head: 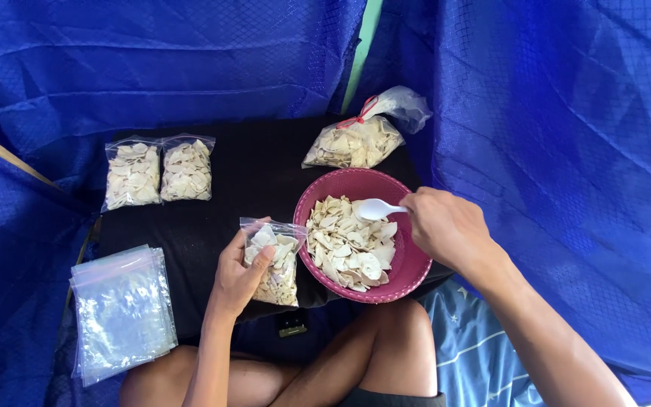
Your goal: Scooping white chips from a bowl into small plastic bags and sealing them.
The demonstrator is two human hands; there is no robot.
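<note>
Four clear bags hold pale chips: two small sealed bags (132,175) (187,169) side by side at upper left, one small bag (276,264) at centre, and one larger bag (356,143) tied with red at upper centre. There is one pink bowl (404,267) of chips, one white spoon (374,209), and one stack of empty clear bags (123,313) at lower left. Two hands show.

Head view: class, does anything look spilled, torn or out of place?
Nothing stands out. The chips stay inside the pink bowl and the bags; the left hand holds a small bag upright, the right hand a white spoon.
</note>
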